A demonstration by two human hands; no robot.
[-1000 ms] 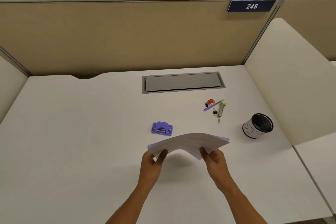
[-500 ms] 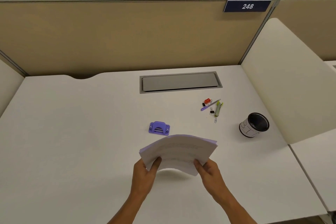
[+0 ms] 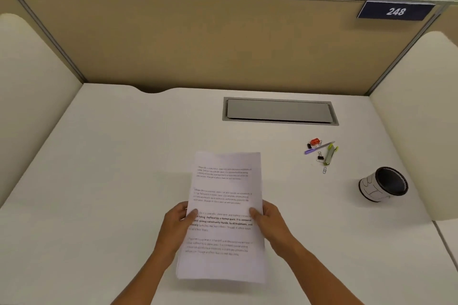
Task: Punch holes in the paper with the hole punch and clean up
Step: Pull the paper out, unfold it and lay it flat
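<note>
Both hands hold the printed paper [image 3: 224, 205] above the white desk [image 3: 111, 181], text side up: the left hand [image 3: 177, 224] grips its left edge and the right hand [image 3: 271, 221] its right edge, thumbs on top. The fingers beneath are hidden, so probably curled under. The paper lies left of the tipped black pen cup [image 3: 383, 184].

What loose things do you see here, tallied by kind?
Paper stack: 1
Pen cup: 1
Pens: 2
Binder clips: 3
Paper clip: 1
Total: 8
</note>
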